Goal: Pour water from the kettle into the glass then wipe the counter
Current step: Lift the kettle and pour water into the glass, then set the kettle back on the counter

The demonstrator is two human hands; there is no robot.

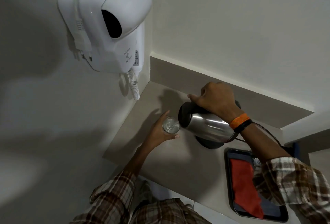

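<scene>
A steel kettle with a black lid and handle is tipped to the left above the beige counter. My right hand grips its handle from above. The spout sits over a clear glass, and water runs into it. My left hand wraps around the glass from the left and below, holding it near the counter's left side. A red cloth lies in a dark tray at the lower right.
The kettle's black base sits on the counter under the kettle, its cord trailing right. A white wall-mounted hair dryer with a coiled cord hangs above the counter's left corner. A second glass stands in the tray, partly hidden by my right sleeve.
</scene>
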